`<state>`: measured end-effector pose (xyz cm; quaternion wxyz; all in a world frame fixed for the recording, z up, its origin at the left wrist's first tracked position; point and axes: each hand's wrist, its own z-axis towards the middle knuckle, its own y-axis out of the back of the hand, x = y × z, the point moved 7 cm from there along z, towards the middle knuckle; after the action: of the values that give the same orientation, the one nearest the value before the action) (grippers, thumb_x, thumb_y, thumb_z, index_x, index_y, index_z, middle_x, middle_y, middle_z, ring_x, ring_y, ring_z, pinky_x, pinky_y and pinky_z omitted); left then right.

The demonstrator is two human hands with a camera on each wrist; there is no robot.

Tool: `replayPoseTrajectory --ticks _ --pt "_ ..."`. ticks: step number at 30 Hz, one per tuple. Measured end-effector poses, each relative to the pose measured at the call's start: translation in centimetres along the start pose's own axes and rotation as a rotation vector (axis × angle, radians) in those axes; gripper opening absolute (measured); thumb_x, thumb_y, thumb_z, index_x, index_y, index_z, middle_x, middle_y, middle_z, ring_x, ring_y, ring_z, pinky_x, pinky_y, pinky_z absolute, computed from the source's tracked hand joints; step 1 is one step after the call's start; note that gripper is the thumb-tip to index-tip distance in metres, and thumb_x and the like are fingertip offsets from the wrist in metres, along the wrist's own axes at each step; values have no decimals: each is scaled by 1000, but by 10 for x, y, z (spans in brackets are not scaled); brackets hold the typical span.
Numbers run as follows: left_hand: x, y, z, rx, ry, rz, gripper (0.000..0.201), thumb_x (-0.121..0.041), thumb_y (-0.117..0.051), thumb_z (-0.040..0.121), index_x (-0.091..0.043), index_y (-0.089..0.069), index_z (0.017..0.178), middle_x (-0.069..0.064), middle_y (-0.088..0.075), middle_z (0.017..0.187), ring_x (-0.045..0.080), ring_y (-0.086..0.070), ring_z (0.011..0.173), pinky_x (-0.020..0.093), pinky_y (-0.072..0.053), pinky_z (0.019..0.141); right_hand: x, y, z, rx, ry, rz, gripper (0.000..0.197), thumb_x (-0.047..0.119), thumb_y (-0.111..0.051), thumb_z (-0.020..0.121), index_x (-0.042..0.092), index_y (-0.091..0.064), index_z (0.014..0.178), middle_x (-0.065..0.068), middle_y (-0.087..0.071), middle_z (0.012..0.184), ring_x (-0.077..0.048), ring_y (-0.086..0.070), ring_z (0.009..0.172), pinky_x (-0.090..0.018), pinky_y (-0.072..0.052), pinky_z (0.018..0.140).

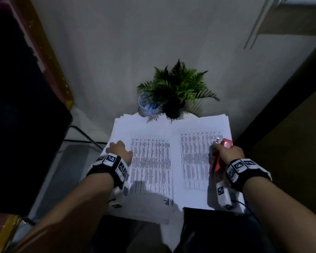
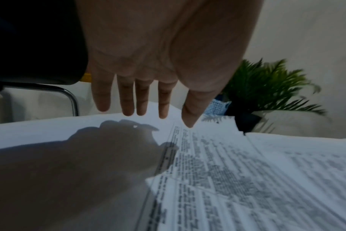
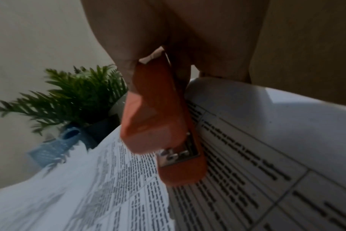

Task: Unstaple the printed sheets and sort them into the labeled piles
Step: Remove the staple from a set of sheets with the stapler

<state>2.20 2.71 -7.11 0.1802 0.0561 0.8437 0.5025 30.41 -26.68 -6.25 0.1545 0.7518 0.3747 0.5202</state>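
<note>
Two piles of printed sheets lie side by side on a small white table: a left pile (image 1: 150, 161) and a right pile (image 1: 195, 157), both covered in dense tables. My left hand (image 1: 119, 150) hovers flat over the left pile's left margin, fingers (image 2: 128, 101) straight, its shadow falling on the paper (image 2: 227, 179). My right hand (image 1: 228, 154) grips a red stapler (image 1: 220, 157) over the right pile, its metal end (image 3: 178, 154) pointing down at the sheet (image 3: 247, 171). A handwritten label (image 1: 168, 202) shows at the near edge of the left pile.
A potted fern (image 1: 177, 88) and a clear cup of small items (image 1: 148, 106) stand at the table's far edge, against the wall. A dark chair (image 1: 22, 106) with a metal frame (image 2: 69, 96) is at the left. A dark door frame (image 1: 290, 88) runs at the right.
</note>
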Motion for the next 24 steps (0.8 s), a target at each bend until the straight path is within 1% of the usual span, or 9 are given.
replayPoseTrajectory --ticks 4,6,10,12,14,17,20,23,24 --pt "11 -15 26 36 92 32 95 -62 -63 74 -7 -25 142 19 -23 149 40 -31 133 51 -38 103 2 -9 24 29 13 -150 63 51 -59 84 -4 -60 114 -25 -60 119 -33 -57 111 -37 -41 101" --pt "14 -18 37 25 102 79 106 -64 -69 68 -4 -22 143 21 -22 150 40 -30 134 50 -38 103 0 -10 34 26 -15 -177 66 51 -58 85 -6 -55 119 -26 -54 123 -36 -56 111 -35 -40 100" --pt "30 -17 61 8 104 81 107 -62 -78 58 -3 -34 136 20 -44 137 37 -48 121 44 -47 93 -9 -11 49 39 -105 -240 73 54 -56 83 -6 -51 125 -26 -50 125 -37 -56 109 -36 -42 98" --pt "38 -14 71 21 100 47 101 -64 -82 48 -2 -47 120 20 -59 119 34 -59 104 40 -52 81 -9 -15 52 47 -109 -266 77 56 -58 80 -5 -51 127 -25 -50 126 -37 -56 109 -39 -42 99" --pt "54 -22 89 42 126 18 104 -68 -82 41 -4 -49 115 19 -64 109 33 -62 93 37 -52 71 -6 -20 56 56 -104 -282 79 57 -58 80 -5 -50 128 -25 -49 127 -37 -56 109 -40 -42 100" --pt "58 -21 92 -14 151 -55 113 -56 -90 37 0 -42 122 23 -59 115 37 -61 100 43 -52 80 2 -27 55 78 -100 -308 79 58 -55 81 -4 -48 129 -25 -47 129 -36 -54 111 -36 -41 99" --pt "36 4 52 -112 193 -185 87 -27 -90 57 4 -39 120 22 -55 118 37 -57 107 42 -49 85 8 -29 53 99 -88 -374 76 59 -47 87 -2 -45 132 -26 -40 135 -38 -47 117 -34 -36 98" --pt "31 12 39 -147 162 -251 48 -17 -73 81 6 -46 114 17 -57 106 34 -60 93 34 -47 65 13 -28 43 81 -35 -423 88 74 -35 77 6 -51 131 -23 -37 138 -39 -44 121 -37 -34 105" --pt "31 16 36 -171 134 -283 41 -18 -68 84 6 -51 112 17 -60 107 35 -61 92 34 -47 64 14 -30 42 81 1 -443 92 78 -29 72 10 -55 128 -21 -39 138 -38 -41 124 -40 -31 108"
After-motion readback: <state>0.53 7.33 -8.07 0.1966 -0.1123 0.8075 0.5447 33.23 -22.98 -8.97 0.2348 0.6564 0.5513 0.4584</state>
